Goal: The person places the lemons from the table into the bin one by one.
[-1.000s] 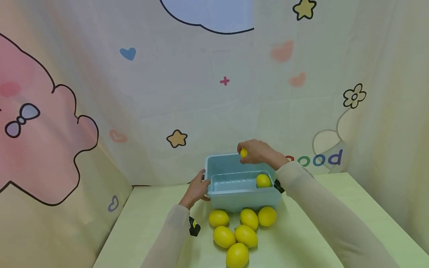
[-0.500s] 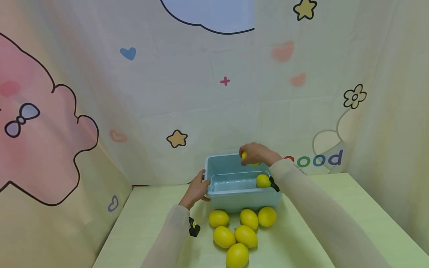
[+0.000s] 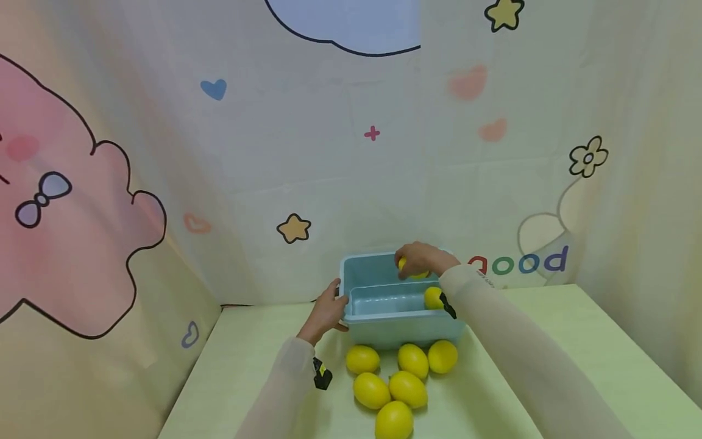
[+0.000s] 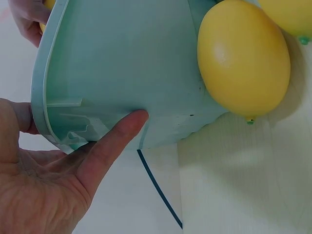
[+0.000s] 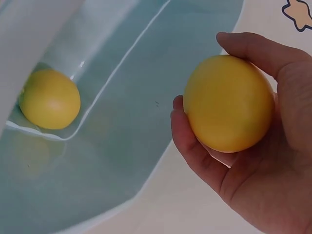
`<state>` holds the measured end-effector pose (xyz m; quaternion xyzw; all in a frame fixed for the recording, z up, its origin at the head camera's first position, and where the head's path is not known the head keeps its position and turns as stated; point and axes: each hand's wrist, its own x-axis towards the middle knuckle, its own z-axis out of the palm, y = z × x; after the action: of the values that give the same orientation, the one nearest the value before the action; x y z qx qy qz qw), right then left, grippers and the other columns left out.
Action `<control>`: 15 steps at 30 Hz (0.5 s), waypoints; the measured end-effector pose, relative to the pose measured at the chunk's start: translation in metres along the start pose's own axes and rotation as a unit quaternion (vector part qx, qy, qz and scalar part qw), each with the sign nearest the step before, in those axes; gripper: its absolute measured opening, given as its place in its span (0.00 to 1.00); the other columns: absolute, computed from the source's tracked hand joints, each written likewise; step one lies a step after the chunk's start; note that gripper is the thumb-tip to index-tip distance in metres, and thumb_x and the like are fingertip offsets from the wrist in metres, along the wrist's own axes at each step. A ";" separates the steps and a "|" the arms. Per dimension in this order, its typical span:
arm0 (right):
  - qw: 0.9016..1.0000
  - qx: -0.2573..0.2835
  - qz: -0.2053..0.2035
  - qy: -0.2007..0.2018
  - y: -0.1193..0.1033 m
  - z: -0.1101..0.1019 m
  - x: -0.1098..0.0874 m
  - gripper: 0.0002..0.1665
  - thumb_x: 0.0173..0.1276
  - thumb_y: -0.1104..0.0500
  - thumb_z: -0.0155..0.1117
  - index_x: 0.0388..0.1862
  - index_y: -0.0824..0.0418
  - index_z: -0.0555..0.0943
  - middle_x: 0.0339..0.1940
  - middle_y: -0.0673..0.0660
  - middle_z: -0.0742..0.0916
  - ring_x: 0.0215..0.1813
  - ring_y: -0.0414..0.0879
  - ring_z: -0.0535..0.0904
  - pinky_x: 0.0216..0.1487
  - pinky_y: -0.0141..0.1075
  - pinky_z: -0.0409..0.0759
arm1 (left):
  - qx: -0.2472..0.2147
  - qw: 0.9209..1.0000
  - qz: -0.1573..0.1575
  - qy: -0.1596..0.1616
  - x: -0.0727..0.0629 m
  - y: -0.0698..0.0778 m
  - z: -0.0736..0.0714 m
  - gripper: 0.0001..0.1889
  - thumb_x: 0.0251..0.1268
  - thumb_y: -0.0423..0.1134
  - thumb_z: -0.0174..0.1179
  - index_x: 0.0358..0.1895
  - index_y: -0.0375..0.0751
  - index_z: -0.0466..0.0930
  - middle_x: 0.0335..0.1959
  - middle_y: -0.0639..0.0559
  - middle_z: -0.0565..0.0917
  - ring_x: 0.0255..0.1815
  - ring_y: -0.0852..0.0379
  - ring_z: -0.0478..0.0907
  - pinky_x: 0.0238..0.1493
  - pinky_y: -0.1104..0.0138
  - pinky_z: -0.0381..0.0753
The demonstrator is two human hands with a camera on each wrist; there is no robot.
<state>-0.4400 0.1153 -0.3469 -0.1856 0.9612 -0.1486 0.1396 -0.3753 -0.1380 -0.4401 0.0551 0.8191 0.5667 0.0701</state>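
Observation:
A light blue plastic bin (image 3: pixel 406 332) stands on the table, and one yellow lemon (image 5: pixel 50 99) lies inside at its right end. My right hand (image 3: pixel 421 258) grips another lemon (image 5: pixel 228 103) over the back part of the bin, fingers and thumb curled round it. At the bin's left end, my left hand (image 3: pixel 327 309) holds the corner. In the left wrist view its thumb (image 4: pixel 119 139) presses the outer front wall, while the other fingers pass behind the rim and are partly hidden.
Several lemons (image 3: pixel 408 389) lie grouped on the pale green table (image 3: pixel 258 360) before the bin, the rear ones close to its front wall. A printed curtain (image 3: pixel 307 152) hangs right behind the bin.
My right hand has lowered with its lemon, from above the bin's back rim to within the bin's opening. My left hand stays on the corner; the head view has shifted slightly.

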 end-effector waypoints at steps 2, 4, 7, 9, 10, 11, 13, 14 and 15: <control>1.000 -0.007 -0.002 0.000 -0.002 0.001 0.000 0.24 0.64 0.51 0.68 0.58 0.56 0.79 0.57 0.59 0.81 0.47 0.51 0.79 0.42 0.43 0.86 | -0.001 1.000 0.000 0.001 -0.001 0.002 0.000 0.36 0.74 0.42 0.45 0.80 0.45 0.42 0.77 0.35 0.57 0.65 0.29 0.71 0.32 0.53 0.88; 1.000 -0.007 0.000 -0.001 -0.003 0.002 0.001 0.24 0.64 0.51 0.68 0.58 0.55 0.79 0.57 0.59 0.81 0.47 0.51 0.79 0.43 0.44 0.86 | -0.002 1.000 -0.001 0.004 -0.003 0.003 -0.001 0.35 0.74 0.42 0.44 0.80 0.45 0.42 0.77 0.35 0.57 0.65 0.29 0.71 0.32 0.53 0.88; 1.000 -0.005 0.001 -0.003 -0.003 0.004 0.003 0.24 0.64 0.51 0.69 0.58 0.55 0.79 0.57 0.59 0.81 0.47 0.51 0.79 0.45 0.46 0.86 | -0.001 1.000 -0.003 0.006 -0.004 0.004 -0.001 0.35 0.74 0.42 0.44 0.80 0.45 0.42 0.77 0.36 0.57 0.65 0.29 0.71 0.32 0.52 0.88; 1.000 -0.005 0.004 -0.003 -0.002 0.006 0.003 0.24 0.63 0.51 0.69 0.58 0.55 0.79 0.56 0.58 0.81 0.47 0.51 0.79 0.45 0.45 0.86 | 0.000 1.000 -0.004 0.005 -0.004 0.003 0.000 0.35 0.74 0.42 0.44 0.80 0.46 0.42 0.78 0.36 0.57 0.65 0.29 0.71 0.33 0.52 0.88; 1.000 -0.006 0.004 -0.002 -0.001 0.006 0.004 0.24 0.63 0.51 0.69 0.58 0.55 0.79 0.56 0.58 0.81 0.47 0.51 0.79 0.44 0.45 0.86 | 0.000 1.000 -0.004 0.004 -0.003 0.003 0.000 0.35 0.74 0.42 0.44 0.80 0.45 0.42 0.78 0.36 0.56 0.66 0.29 0.71 0.33 0.52 0.88; 1.000 -0.006 0.003 -0.002 0.000 0.007 0.004 0.24 0.63 0.51 0.69 0.58 0.55 0.79 0.56 0.58 0.81 0.46 0.51 0.79 0.44 0.44 0.86 | 0.001 1.000 -0.004 0.003 -0.003 0.002 0.001 0.35 0.74 0.42 0.44 0.80 0.45 0.42 0.77 0.36 0.56 0.66 0.30 0.71 0.33 0.52 0.88; 1.000 -0.008 0.001 -0.001 0.002 0.008 0.005 0.25 0.63 0.51 0.69 0.58 0.55 0.79 0.56 0.59 0.81 0.46 0.51 0.79 0.42 0.43 0.86 | 0.000 1.000 -0.006 0.003 -0.002 0.001 0.002 0.35 0.74 0.42 0.45 0.80 0.45 0.42 0.77 0.36 0.57 0.66 0.30 0.70 0.33 0.53 0.88; 1.000 -0.010 -0.001 -0.001 0.003 0.009 0.005 0.25 0.62 0.51 0.70 0.58 0.55 0.79 0.56 0.59 0.81 0.46 0.51 0.79 0.42 0.43 0.85 | 0.001 1.000 -0.007 0.003 -0.001 0.000 0.003 0.35 0.74 0.43 0.45 0.80 0.45 0.42 0.77 0.36 0.57 0.66 0.30 0.70 0.33 0.53 0.88; 1.000 -0.011 -0.003 -0.001 0.003 0.010 0.005 0.26 0.62 0.51 0.70 0.58 0.55 0.79 0.56 0.59 0.81 0.46 0.51 0.79 0.42 0.42 0.85 | 0.000 1.000 -0.008 0.003 -0.001 -0.001 0.003 0.35 0.74 0.43 0.45 0.80 0.45 0.42 0.77 0.36 0.57 0.66 0.30 0.70 0.33 0.53 0.88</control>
<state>-0.4425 0.1136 -0.3587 -0.1900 0.9622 -0.1381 0.1380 -0.3739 -0.1357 -0.4420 0.0473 0.8198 0.5660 0.0723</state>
